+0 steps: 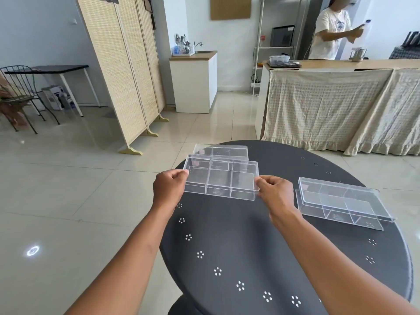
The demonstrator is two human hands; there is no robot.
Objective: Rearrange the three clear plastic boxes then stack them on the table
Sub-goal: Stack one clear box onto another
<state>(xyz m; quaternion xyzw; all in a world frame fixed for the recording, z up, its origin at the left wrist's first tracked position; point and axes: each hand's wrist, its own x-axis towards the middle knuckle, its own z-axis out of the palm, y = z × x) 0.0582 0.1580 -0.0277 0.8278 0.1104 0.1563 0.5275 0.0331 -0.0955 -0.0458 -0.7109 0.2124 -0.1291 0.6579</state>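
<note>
Three clear plastic boxes with inner dividers are on or above the round dark table (250, 246). I hold the middle box (221, 180) at the table's left side, my left hand (169, 188) pinching its left end and my right hand (275, 193) gripping its right end. Just behind it, a second box (223, 151) lies at the table's far left edge, partly hidden by the held one. The third box (341, 202) lies on the right part of the table, its lid sitting askew on its base.
The table's left edge drops to a tiled floor (79, 201). Beyond it stand a folding rattan screen (127, 71), a white cabinet (193, 83) and a cloth-draped counter (341, 105), where another person (331, 35) stands. A chair and a small desk are at far left.
</note>
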